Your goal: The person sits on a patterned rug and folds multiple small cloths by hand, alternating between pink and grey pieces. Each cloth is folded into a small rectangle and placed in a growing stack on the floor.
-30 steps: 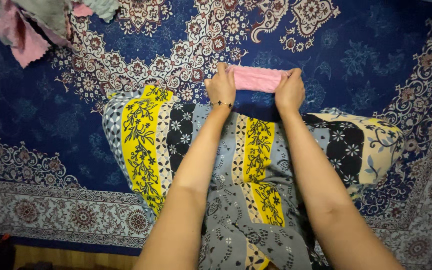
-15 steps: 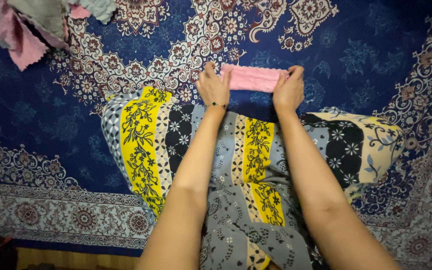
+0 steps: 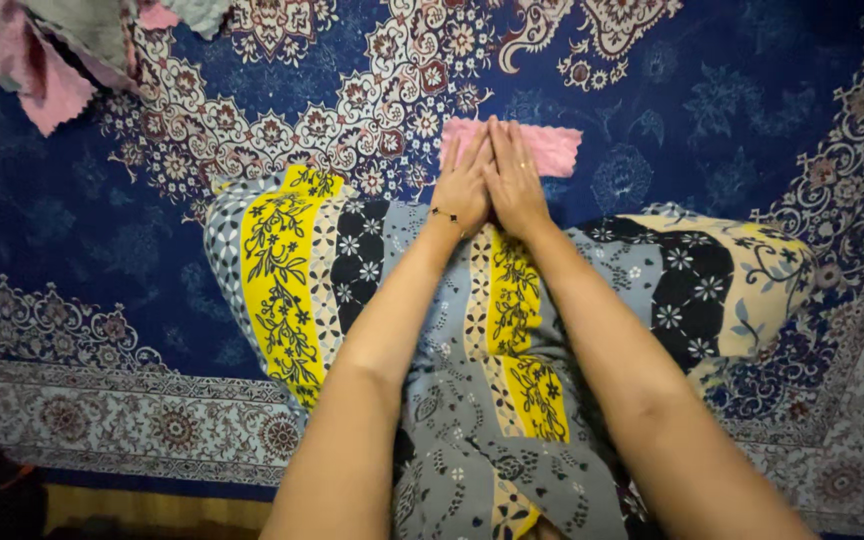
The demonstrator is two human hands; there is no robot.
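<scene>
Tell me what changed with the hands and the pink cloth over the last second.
Both hands let go of the ends of the folded pink cloth and slid inward: the left hand and right hand now lie flat side by side on its middle, fingers pointing away. The cloth stayed on the blue patterned carpet; the cloth pile at top left did not move.

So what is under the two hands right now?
A folded pink cloth lies flat on the blue patterned carpet, with the left hand and right hand pressed side by side on it. Its middle is covered; only its ends show.
</scene>
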